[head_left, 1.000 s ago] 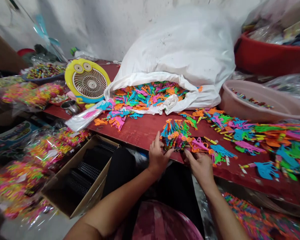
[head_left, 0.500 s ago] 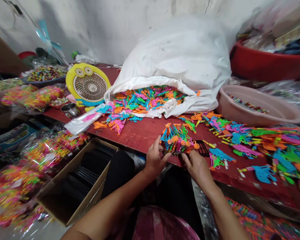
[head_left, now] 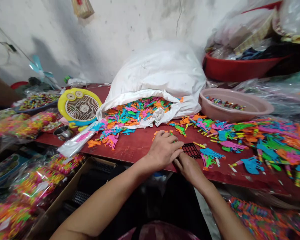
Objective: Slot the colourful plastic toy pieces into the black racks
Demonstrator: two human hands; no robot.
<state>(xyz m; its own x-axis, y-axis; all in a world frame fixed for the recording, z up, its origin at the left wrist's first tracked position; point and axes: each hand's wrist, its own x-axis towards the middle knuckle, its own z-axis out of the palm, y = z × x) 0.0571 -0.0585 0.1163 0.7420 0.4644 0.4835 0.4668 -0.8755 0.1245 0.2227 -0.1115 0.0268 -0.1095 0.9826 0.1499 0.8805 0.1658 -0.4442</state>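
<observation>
Two hands (head_left: 165,150) (head_left: 188,166), flat, pressing spiky plastic toys (head_left: 162,132), black grid (head_left: 192,150)

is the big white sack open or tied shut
Open. The white sack lies on its side on the red table, mouth gaping, colourful plastic pieces spilling out.

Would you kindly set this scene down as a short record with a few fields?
Left hand: left hand lies flat, palm down, on a bundle of coloured plastic toys
Right hand: right hand at the table edge, fingers beside the black grid tray
Surface: red table
Behind: open white sack spilling toy pieces
Left side: yellow fan
Right side: pink basin, loose toy pile
</observation>
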